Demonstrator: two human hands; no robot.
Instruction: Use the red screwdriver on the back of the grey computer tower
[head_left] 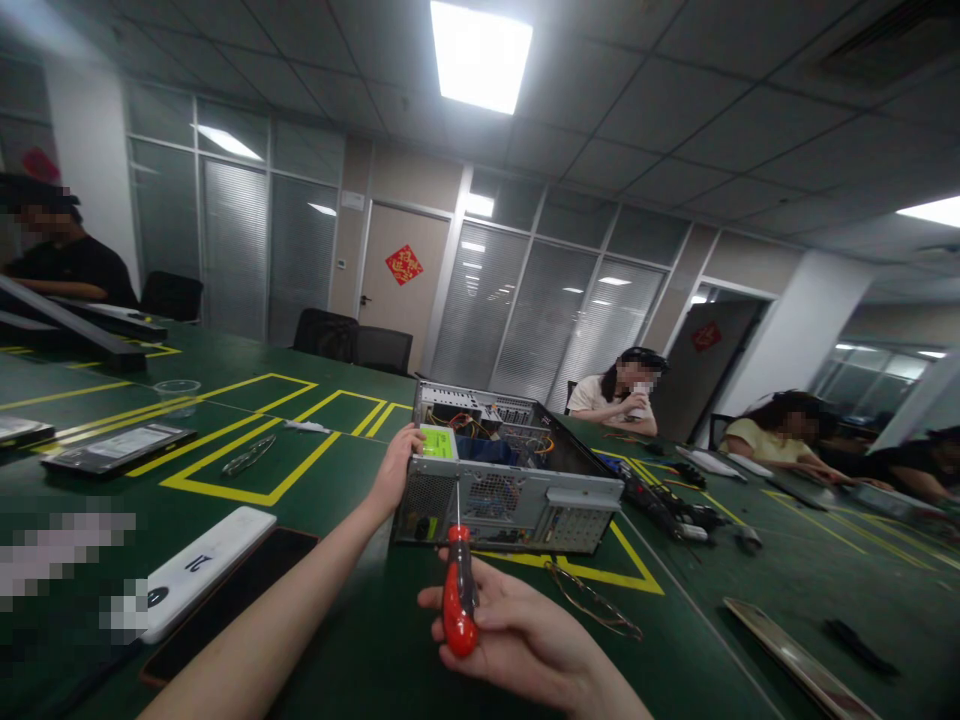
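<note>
An opened computer case [517, 500] lies on its side on the green table, its rear panel facing me. Wires and a power supply with a green-yellow label [437, 442] show inside it. My left hand [397, 465] grips the case's left edge beside that label. In my right hand [502, 615] is a screwdriver [460, 595] with a red and black handle. Its shaft points up and away, with the tip at the rear panel near the power supply; whether it sits in a screw is too small to tell.
Left of me lie a white power bank [210, 570], a dark phone [232, 600], a hard drive [116, 448] and a clear plastic cup [178, 395]. Eyeglasses [592, 600] rest just right of the case's front. Another phone [799, 655] lies farther right. Several people sit around the table.
</note>
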